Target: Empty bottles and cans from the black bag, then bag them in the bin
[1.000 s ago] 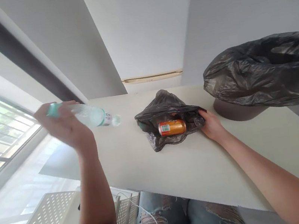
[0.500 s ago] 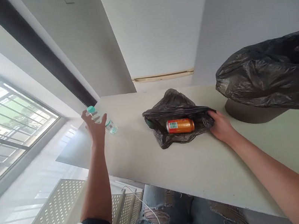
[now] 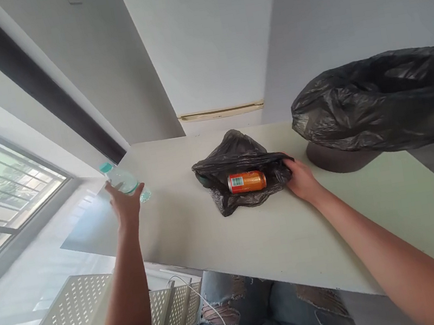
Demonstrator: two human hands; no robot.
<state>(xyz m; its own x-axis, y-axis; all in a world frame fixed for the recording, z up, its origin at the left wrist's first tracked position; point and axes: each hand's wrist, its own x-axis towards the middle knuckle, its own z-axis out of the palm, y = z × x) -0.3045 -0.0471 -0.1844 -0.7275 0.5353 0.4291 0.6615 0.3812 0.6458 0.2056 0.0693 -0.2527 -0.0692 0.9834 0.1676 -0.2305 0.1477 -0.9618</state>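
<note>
At the table's far left corner, my left hand (image 3: 125, 204) has its fingers and thumb curved around a clear plastic bottle (image 3: 123, 180). The bottle is tilted, its teal cap toward the upper left and its base toward the lower right. My right hand (image 3: 301, 179) pinches the right edge of a small black plastic bag (image 3: 235, 148) near the middle of the table. Inside the bag's mouth, an orange and red drink can (image 3: 248, 181) lies on its side. A dark green item (image 3: 203, 180), mostly hidden, shows at the bag's left edge.
A round brown bin (image 3: 334, 159) lined with a large black bag (image 3: 373, 110) stands on the right of the pale table (image 3: 238, 247). A white fridge (image 3: 209, 48) is behind it. A perforated cream panel (image 3: 68, 318) and a white cable (image 3: 216, 311) are in front.
The view has shifted, moving the scene left. My left hand has closed around the bottle, whose cap has moved a little left. My right hand still holds the bag's edge.
</note>
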